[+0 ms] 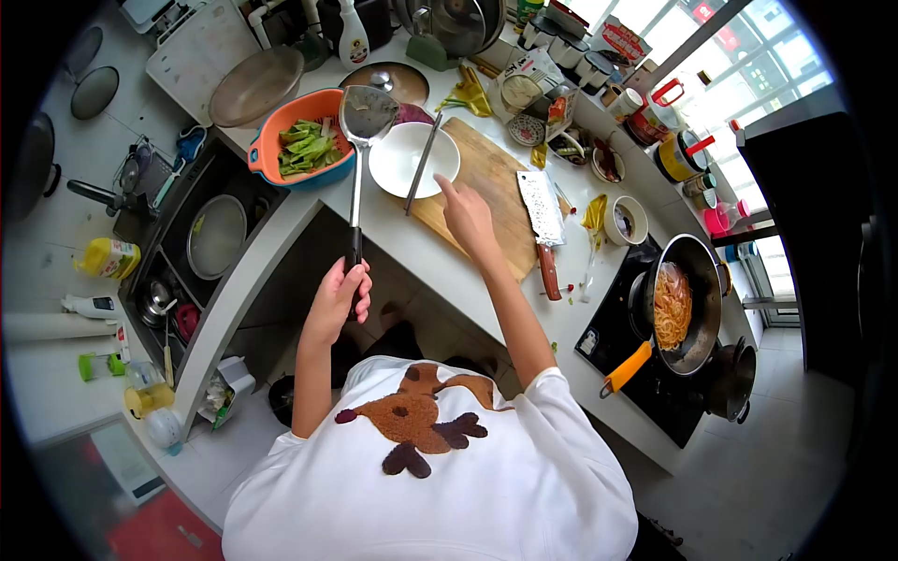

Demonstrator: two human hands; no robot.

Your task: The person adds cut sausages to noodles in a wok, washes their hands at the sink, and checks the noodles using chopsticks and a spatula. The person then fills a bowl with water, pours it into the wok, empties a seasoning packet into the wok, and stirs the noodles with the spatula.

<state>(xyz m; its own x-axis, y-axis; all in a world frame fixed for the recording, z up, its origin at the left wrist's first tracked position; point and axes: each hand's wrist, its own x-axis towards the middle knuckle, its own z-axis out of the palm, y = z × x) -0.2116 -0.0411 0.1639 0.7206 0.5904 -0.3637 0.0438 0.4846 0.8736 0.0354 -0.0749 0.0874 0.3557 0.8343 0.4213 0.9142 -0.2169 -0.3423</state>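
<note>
My left hand (pixel 339 297) is wrapped round the black handle of a metal wok spatula (pixel 355 178). The spatula's blade is raised, overlapping an orange colander (pixel 271 140) of cut green vegetables (pixel 311 148) in the view. A white bowl (pixel 398 161) stands at the edge of the wooden cutting board (pixel 486 178), with dark chopsticks (pixel 426 159) lying across it. My right hand (pixel 468 220) is over the board, index finger stretched towards the bowl's rim; whether it touches I cannot tell. Nothing shows in that hand. Its other fingers are partly hidden.
A cleaver (pixel 543 220) lies on the board's right side. Further right, a pan (pixel 697 318) of noodles (pixel 672 309) sits on the black stove (pixel 603 332), its orange handle towards me. A small bowl (pixel 626 222) of dark liquid stands behind. The sink (pixel 182 271) is at left.
</note>
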